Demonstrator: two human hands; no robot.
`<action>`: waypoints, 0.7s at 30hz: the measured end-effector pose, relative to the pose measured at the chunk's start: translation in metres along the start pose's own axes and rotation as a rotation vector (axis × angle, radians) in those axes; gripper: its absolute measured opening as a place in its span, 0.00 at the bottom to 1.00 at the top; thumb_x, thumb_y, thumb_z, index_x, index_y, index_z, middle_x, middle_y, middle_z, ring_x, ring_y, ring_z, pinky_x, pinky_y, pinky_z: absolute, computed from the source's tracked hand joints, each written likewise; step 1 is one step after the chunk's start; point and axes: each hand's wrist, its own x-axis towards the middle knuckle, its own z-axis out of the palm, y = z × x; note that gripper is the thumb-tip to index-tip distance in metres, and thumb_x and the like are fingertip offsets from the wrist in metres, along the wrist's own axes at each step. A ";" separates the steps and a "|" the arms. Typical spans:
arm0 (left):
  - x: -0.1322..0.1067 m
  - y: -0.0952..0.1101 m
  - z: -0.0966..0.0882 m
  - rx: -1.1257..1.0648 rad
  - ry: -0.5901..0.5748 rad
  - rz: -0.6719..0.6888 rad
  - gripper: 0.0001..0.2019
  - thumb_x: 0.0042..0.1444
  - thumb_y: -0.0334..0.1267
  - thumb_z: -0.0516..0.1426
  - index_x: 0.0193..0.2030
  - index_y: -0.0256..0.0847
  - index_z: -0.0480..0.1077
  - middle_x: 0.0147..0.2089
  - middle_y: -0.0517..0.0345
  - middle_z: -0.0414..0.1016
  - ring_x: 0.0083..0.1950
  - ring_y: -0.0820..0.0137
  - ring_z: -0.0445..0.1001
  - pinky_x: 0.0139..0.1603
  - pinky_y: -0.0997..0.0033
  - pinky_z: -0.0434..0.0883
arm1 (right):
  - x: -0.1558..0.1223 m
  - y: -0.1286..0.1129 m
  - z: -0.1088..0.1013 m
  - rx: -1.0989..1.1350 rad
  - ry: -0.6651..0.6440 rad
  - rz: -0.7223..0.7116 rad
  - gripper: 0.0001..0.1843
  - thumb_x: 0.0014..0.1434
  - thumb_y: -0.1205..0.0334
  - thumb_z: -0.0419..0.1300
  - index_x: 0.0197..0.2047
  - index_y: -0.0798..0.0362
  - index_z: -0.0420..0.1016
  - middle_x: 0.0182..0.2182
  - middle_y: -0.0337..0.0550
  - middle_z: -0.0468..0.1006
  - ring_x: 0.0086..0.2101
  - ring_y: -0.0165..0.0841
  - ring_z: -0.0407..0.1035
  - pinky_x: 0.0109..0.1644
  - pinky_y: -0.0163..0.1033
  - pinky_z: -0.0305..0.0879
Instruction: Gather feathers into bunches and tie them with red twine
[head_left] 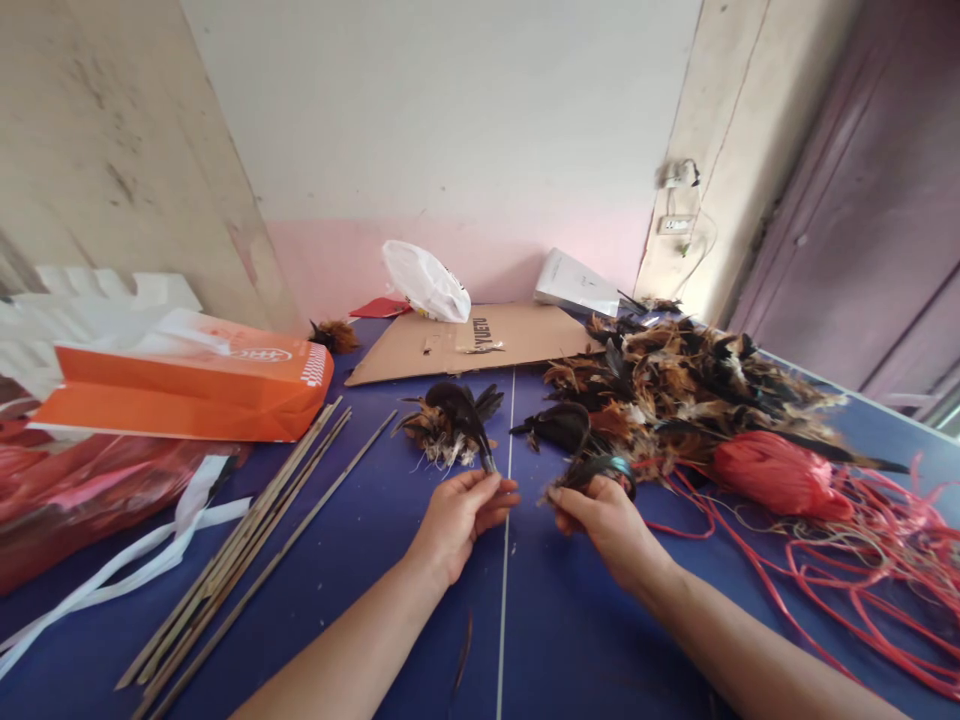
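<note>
My left hand (463, 508) is closed in a pinch on the quill end of a dark curved feather (461, 412) that arches up and away over a small heap of brown feathers (439, 435). My right hand (600, 508) is closed on a small bunch of dark feathers (592, 468), just in front of a loose black feather (559, 425). Both hands hover over the blue table (375, 570), close to its white centre line, a few centimetres apart.
A big pile of brown and black feathers (675, 385) lies at the right, with a red plastic bundle (776, 475) and red strings (862, 570) beside it. Several thin sticks (255, 545) lie at the left, near an orange bag (195, 385). Cardboard (472, 340) lies behind.
</note>
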 end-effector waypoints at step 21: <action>-0.010 -0.007 0.011 0.163 -0.279 -0.040 0.08 0.45 0.38 0.60 0.28 0.33 0.72 0.27 0.54 0.74 0.25 0.76 0.72 0.25 0.80 0.68 | 0.001 0.007 -0.002 0.023 -0.182 -0.011 0.10 0.47 0.60 0.59 0.24 0.59 0.71 0.18 0.37 0.69 0.19 0.24 0.59 0.24 0.31 0.56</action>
